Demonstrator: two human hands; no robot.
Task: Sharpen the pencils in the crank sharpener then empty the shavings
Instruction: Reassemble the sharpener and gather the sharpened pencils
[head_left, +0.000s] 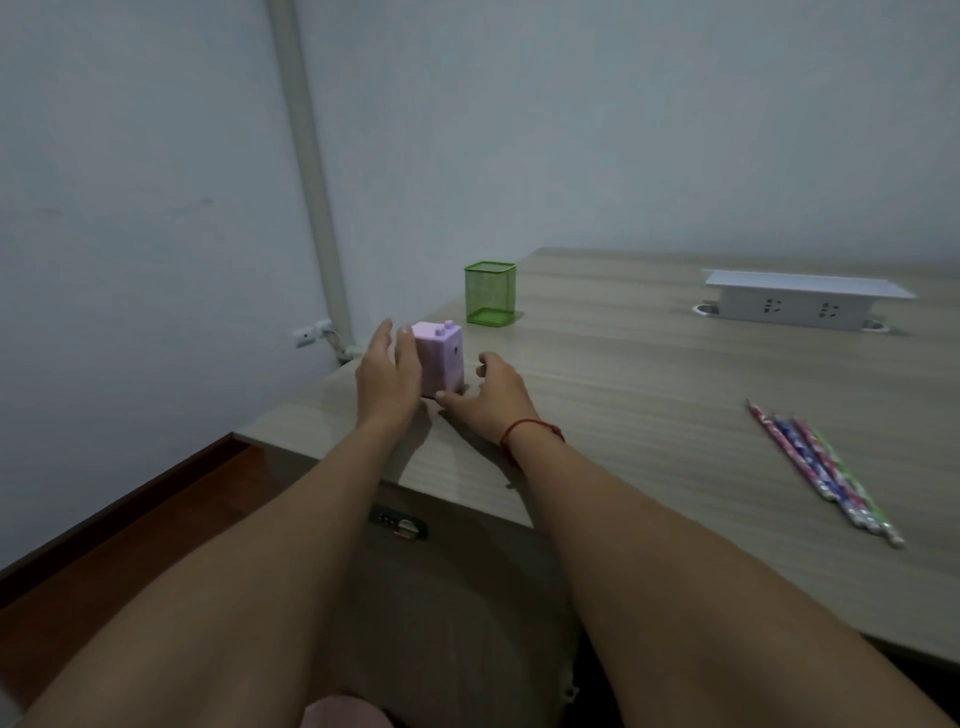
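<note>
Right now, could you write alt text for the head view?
Two bare hands, left hand and right hand, close around a purple crank sharpener near a wooden desk's corner. Behind it stands an empty green mesh cup; patterned pencils lie to the right.

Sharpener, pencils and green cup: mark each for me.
Purple sharpener (441, 358): head view, its front face.
Pencils (823, 470): head view, middle of the bundle.
Green mesh cup (490, 293): head view, its front wall.
</note>
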